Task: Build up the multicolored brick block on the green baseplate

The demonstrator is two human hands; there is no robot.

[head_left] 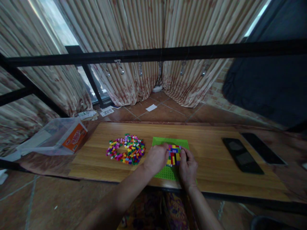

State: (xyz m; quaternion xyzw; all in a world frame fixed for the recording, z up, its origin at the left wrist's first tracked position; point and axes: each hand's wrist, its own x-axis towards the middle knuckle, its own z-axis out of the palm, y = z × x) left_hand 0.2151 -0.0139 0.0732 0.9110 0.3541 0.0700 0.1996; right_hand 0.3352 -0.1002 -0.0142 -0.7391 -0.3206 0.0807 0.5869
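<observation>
A small block of coloured toy bricks (174, 155), in red, yellow, blue and purple, is on a green studded baseplate (165, 174). My left hand (157, 158) is closed at the block's left side, its fingertips at the upper left corner. On the right side, my right hand (188, 164) has its thumb and curled fingers against the block's edge. Both hands cover parts of the block and the plate. Whether a loose brick is between my left fingers is hidden. Left of the plate lies a ring-shaped pile of loose bricks (134, 150) in many colours.
The plate and pile are on a long, low wooden table (211, 153). A clear plastic box (55, 135) with an orange label stands off its left end. Toward the right end lie a black phone-like slab (242, 155) and another dark slab (262, 148). A black rail (148, 55) crosses beyond the table.
</observation>
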